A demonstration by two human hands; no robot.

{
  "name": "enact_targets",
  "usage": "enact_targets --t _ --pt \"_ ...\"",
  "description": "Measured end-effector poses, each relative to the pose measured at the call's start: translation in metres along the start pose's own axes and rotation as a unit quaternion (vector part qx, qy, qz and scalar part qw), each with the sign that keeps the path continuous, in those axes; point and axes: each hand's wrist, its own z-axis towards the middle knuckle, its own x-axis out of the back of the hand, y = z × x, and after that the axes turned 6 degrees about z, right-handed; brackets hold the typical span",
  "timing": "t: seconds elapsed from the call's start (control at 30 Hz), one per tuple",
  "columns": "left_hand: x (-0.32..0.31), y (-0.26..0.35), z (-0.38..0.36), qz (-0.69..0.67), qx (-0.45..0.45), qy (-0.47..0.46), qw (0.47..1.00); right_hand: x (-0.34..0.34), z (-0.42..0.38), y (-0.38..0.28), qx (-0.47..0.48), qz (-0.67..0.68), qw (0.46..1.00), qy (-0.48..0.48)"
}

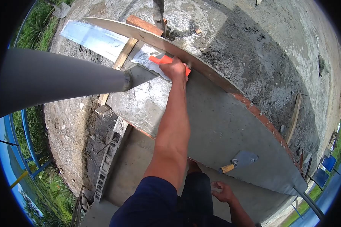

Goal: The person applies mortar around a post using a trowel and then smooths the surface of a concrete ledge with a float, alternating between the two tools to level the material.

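Stretched far forward, my left hand [173, 70] is closed around the orange handle of a plastering trowel [161, 59]. It is low over the grey cement surface [212, 113], close to the board along the far edge [193, 58]. The trowel's blade is hard to make out in the glare. My right hand [222, 191] hangs near my knee with its fingers loosely bent and apart, holding nothing. Nearest to it, a pointing trowel [240, 160] with a yellow-brown handle lies on the cement, its blade smeared grey.
A thick grey pipe [68, 73] rises at the left beside the cement. Wooden strips [125, 53] and a metal sheet [93, 38] lie beyond it. Hollow blocks [108, 162] edge the lower recess. A brick [144, 25] and a post [159, 15] stand behind the board.
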Motion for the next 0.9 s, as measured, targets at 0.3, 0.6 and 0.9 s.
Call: enact_targets --t 0.3,0.6,0.9 --pt "0.021 -0.008 -0.035 -0.006 -0.045 0.068 0.997 -0.002 -0.003 -0.002 0.002 0.017 0.999 -0.042" --pt "0.016 0.008 0.002 -0.054 -0.008 0.03 0.998 -0.003 -0.004 0.011 -0.004 0.018 0.999 -0.044" --pt "0.105 -0.055 -0.103 -0.029 0.003 0.046 0.999 -0.001 -0.003 -0.002 0.02 -0.024 0.993 -0.111"
